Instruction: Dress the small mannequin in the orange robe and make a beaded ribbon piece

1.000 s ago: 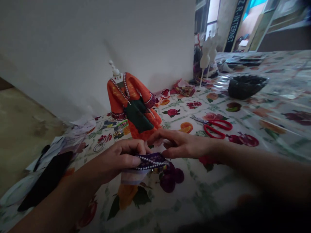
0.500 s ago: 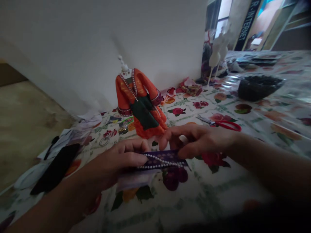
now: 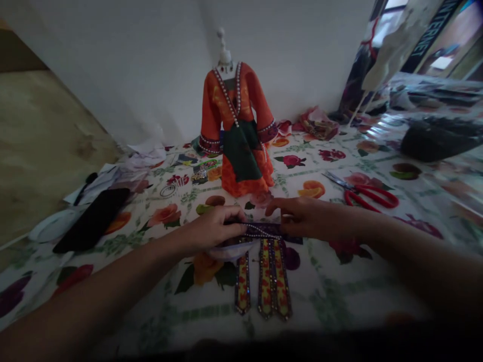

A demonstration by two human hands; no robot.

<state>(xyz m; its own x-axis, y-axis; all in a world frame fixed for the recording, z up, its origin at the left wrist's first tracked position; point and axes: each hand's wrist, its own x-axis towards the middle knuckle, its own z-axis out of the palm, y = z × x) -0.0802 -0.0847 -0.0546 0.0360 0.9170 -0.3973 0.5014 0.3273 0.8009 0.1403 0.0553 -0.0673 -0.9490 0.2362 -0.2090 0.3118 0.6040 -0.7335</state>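
A purple band [image 3: 266,230] edged with white pearl beads lies across the floral tablecloth [image 3: 332,281], and several long yellow-and-red sequinned strips [image 3: 269,279] hang from it toward me. My left hand [image 3: 213,229] presses on and grips the band's left end, above a pale fabric piece [image 3: 230,250]. My right hand [image 3: 305,217] pinches its upper right edge. Beyond the hands, an orange costume with a green panel [image 3: 241,151] stands on a white miniature mannequin [image 3: 224,55].
Red-handled scissors [image 3: 372,197] lie to the right. A dark bowl [image 3: 437,140] stands further right, and crumpled fabric scraps [image 3: 319,124] lie by the wall. On the left are a black flat object [image 3: 92,220] and papers [image 3: 139,158]. The table's left edge meets the floor.
The view has tilted, bringing the costume higher and more central. The band now lies flat with its sequinned strips showing below it, and my hands have moved slightly apart along it.
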